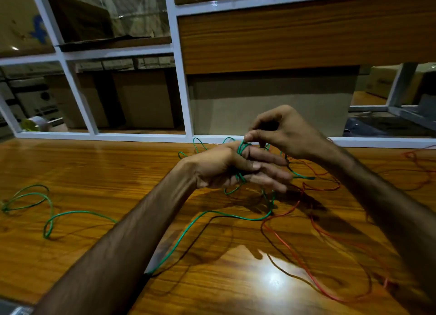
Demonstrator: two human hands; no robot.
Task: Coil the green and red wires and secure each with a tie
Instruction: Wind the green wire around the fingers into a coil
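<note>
left hand (226,168) raised above the bench (94,173), fingers extended toward the right, several turns of green wire (207,216) wrapped around them near the knuckles; thumb lies over the turns, holding them. right hand (286,131) just above and beside it, thumb and forefinger pinching the green wire at the top of the wraps. rest of green wire trails off the left hand, runs across the bench under the left forearm and ends in loose loops at the far left edge. red wire (313,225) lies uncoiled on the bench to the right, in wide loops, crossing the green wire below the hands. roll of tape (35,123) sits behind the white frame (181,78), far left
</note>
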